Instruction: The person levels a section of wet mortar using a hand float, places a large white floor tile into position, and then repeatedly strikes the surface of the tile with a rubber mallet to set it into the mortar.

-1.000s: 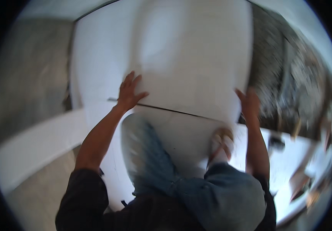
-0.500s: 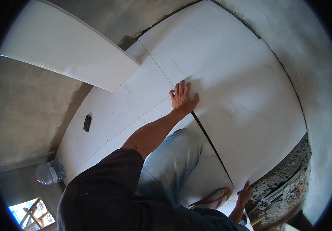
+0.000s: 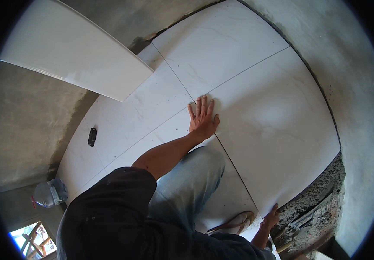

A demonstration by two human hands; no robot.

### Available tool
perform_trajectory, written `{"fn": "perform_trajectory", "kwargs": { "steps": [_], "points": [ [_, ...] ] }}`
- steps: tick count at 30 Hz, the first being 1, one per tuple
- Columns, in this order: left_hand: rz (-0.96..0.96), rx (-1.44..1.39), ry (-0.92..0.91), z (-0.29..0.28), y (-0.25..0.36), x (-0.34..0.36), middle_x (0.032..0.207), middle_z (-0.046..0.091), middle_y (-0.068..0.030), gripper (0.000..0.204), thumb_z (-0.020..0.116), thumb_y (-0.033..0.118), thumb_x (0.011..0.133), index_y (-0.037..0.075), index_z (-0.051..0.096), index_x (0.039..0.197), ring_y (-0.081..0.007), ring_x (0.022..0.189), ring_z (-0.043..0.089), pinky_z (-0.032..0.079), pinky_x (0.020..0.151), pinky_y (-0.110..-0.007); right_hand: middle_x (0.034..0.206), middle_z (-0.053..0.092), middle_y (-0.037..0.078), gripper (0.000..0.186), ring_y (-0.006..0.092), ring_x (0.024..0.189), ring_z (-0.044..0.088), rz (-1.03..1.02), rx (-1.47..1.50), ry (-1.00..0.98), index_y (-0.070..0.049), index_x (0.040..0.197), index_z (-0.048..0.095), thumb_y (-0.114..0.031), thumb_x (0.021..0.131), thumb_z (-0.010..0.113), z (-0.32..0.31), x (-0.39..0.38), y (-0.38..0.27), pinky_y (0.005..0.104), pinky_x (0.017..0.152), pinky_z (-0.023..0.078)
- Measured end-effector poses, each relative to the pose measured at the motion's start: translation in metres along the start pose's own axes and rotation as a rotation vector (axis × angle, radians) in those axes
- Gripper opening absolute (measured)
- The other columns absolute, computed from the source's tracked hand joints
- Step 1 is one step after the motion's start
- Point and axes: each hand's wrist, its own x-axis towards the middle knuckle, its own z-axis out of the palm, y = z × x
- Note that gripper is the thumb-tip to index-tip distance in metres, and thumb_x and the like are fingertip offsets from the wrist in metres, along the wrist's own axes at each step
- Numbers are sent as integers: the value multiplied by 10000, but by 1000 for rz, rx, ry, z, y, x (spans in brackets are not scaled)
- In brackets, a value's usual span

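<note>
A large white marbled floor tile [image 3: 273, 125] lies at the right, beside other white tiles. Flat across its left joint, near where several tile corners meet, rests my left hand [image 3: 202, 121] with fingers spread. My right hand [image 3: 272, 217] is at the tile's near edge, by the bare mortar; one finger stretches along the edge and the others look curled against it, partly hidden. A thin dark joint [image 3: 237, 171] runs between this tile and the one under my knee. A fine line separates it from the far tile [image 3: 224, 43].
Rough grey mortar [image 3: 312, 216] is exposed at the lower right, with a tool handle [image 3: 286, 247] on it. A white panel [image 3: 78, 52] juts in at upper left. A small black object [image 3: 92, 137] lies on the left tiles, and a clear plastic jug [image 3: 50, 193] stands by the wall.
The dark gap left of the tile has narrowed, and a fine joint line now shows at its far side. My left hand has flattened and spread its fingers; my right hand stays at the edge.
</note>
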Motion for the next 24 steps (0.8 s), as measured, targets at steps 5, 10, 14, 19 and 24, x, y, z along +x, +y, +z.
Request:
{"fn": "perform_trajectory", "kwargs": {
  "steps": [5, 10, 14, 19, 24],
  "points": [
    [-30, 95, -46, 0, 5, 3, 1600, 65, -178, 704, 385, 456, 954, 119, 176, 1535, -410, 1467, -2, -10, 1144, -613, 786, 654, 238, 668, 375, 720, 624, -19, -90, 80, 100, 849, 618, -566, 887, 589, 8, -6, -2, 500, 701, 478],
    [-10, 118, -83, 8, 10, 3, 1594, 41, -209, 737, 366, 497, 951, 101, 159, 1536, -440, 1458, -23, 2, 1140, -620, 774, 620, 226, 569, 423, 764, 600, -120, -84, 225, 38, 823, 572, -526, 891, 598, 8, -20, -8, 509, 735, 444],
    [323, 145, -143, 2, 22, -5, 1589, 32, -225, 805, 367, 583, 933, 89, 158, 1534, -421, 1463, -22, 12, 1138, -622, 799, 564, 216, 409, 407, 774, 538, -261, -136, 266, 15, 772, 517, -355, 940, 563, 16, -27, -3, 518, 721, 392],
    [1110, 267, -477, -17, 81, 6, 1590, 3, -219, 918, 435, 670, 882, 90, 148, 1532, -403, 1467, -32, 12, 1144, -616, 902, 585, 222, 315, 392, 874, 554, -577, -168, 368, 8, 865, 595, -304, 907, 608, -12, -51, 28, 486, 797, 422],
    [1101, 354, -641, -16, 159, -17, 1595, -9, -202, 904, 437, 655, 893, 119, 109, 1543, -399, 1468, -40, -1, 1142, -616, 639, 560, 162, 348, 377, 575, 541, -160, 28, 486, -34, 695, 531, -299, 862, 683, -65, -30, 74, 484, 575, 414]
  ]
}}
